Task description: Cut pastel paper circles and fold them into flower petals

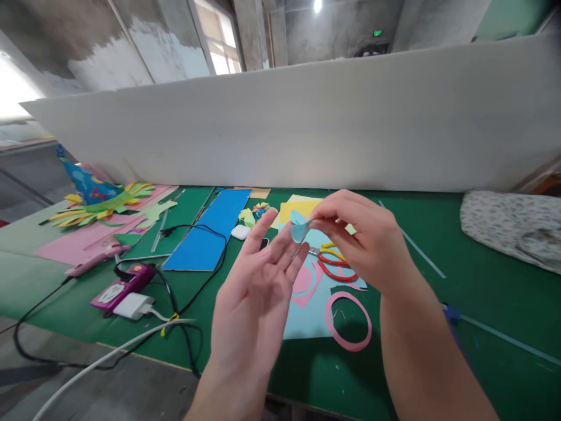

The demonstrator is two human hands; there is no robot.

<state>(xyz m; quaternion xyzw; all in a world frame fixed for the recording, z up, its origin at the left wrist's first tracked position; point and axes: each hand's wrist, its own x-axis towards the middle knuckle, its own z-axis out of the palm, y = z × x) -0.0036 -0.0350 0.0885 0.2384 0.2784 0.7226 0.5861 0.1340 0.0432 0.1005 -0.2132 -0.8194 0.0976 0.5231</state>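
Note:
A small light-blue paper piece [300, 229], curled and folded, is pinched between the fingertips of my right hand [357, 237]. My left hand [258, 292] is palm up with its fingers spread, the fingertips close against the paper's left side; whether they bear any of it is hard to tell. Beneath the hands lie a light-blue sheet [307, 321], a pink paper ring [370, 327] and a pink offcut [313, 283]. Red-handled scissors [337, 270] rest on the sheet, just beyond the ring, partly behind my right hand.
At the left are a pink glue gun [94, 260], a purple power strip [140, 279] with trailing cables, and a blue party hat [90, 184] with paper fringe. A blue board [204, 240] lies mid-left. A patterned pouch [508, 225] sits far right, before a white partition [307, 128].

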